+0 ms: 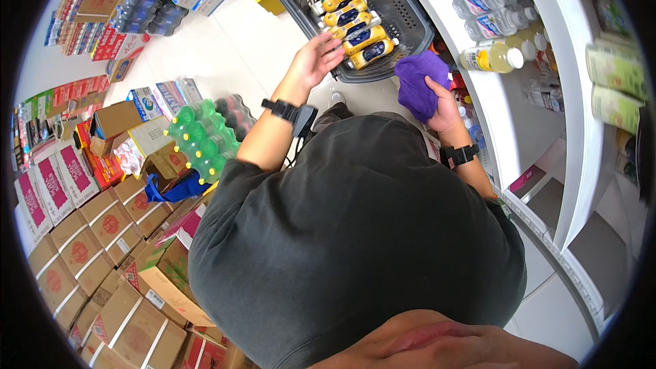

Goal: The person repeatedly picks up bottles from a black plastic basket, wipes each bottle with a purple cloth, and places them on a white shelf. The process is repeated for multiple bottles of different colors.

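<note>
A dark grey plastic shopping basket (410, 7) is at the top centre, with several yellow-labelled bottles (364, 40) lying side by side in it. My left hand (319, 59) is at the basket's near left edge, its fingers apart beside the bottles, slightly blurred; I see nothing held in it. My right hand (442, 105) grips a purple cloth (419, 84) just below the basket's near right corner. Both wrists wear black straps with small devices.
White shelves (512, 136) curve along the right, bearing clear drink bottles (474, 0) and a yellow drink bottle (492, 58). To the left are green shrink-wrapped bottles (202, 138), a blue bag (177, 189) and stacked cardboard cartons (110, 223). Pale floor tiles (225, 46) lie between.
</note>
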Demonstrator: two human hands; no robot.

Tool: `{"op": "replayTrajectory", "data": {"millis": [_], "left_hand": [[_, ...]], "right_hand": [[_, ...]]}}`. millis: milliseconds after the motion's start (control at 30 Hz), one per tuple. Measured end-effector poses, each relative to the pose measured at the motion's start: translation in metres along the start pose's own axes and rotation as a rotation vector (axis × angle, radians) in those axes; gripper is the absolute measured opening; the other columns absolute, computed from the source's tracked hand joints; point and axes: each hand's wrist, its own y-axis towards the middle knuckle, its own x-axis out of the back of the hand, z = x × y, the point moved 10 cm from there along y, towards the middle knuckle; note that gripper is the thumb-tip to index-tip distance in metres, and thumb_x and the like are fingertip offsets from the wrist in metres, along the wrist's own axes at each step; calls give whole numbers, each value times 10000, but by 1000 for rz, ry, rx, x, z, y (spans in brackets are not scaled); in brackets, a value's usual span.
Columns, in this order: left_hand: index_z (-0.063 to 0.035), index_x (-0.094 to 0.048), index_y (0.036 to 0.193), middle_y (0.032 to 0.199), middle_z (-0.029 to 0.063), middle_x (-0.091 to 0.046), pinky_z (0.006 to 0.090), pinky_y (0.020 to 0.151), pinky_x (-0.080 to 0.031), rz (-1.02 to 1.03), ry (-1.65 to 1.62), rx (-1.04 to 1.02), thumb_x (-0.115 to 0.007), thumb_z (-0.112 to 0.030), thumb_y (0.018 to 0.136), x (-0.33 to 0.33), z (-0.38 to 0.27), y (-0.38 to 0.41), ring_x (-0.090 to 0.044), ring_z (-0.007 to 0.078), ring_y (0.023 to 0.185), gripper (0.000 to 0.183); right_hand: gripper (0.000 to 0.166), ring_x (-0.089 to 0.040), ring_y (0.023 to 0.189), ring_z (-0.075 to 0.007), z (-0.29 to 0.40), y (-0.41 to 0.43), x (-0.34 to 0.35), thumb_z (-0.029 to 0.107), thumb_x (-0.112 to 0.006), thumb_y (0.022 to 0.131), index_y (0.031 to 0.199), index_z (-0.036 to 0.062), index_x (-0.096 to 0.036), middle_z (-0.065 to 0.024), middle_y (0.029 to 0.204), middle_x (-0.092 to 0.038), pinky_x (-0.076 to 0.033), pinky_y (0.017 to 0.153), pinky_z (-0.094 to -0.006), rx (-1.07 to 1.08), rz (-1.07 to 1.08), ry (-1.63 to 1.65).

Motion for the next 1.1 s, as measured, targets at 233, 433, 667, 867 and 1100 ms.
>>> {"op": "replayTrajectory", "data": {"millis": [233,433,667,867,1100], "left_hand": [[-80,-486,1390,1242,101,-548,479,954,-527,-354,-143,38,-612,-351,1014,48,8,172,-567,319,1084,481],[27,-651,1329,1428,200,-595,502,1000,-510,-784,111,36,-749,-461,898,131,18,272,-606,346,1252,659],[61,-560,1396,1488,204,-550,421,1090,-455,-950,660,284,-766,-599,827,180,5,345,-567,321,1329,896],[93,-461,1465,1512,195,-532,374,1116,-441,-942,744,323,-798,-684,764,225,-1,401,-554,294,1360,1099],[12,-250,1410,1391,277,-567,419,1017,-493,-1144,445,183,-937,-518,693,125,-35,317,-592,359,1249,1126]], "right_hand": [[445,-652,1226,-334,-2,43,-1,207,-640,1009,1396,-3,-574,-174,1346,-665,-499,1099,-489,-124,-75,63],[524,-636,1246,-368,13,69,17,199,-630,1008,1467,-14,-497,-196,1400,-626,-481,1114,-512,-173,-153,17],[591,-588,1312,-356,25,79,55,253,-626,1020,1505,-27,-439,-207,1451,-581,-443,1148,-485,-112,-225,-51],[582,-592,1311,-348,37,94,54,245,-630,1017,1501,-23,-449,-198,1448,-587,-451,1146,-478,-140,-222,-50],[565,-603,1299,-347,24,97,58,236,-620,1024,1499,-20,-451,-194,1445,-592,-461,1138,-478,-146,-272,-2]]}}
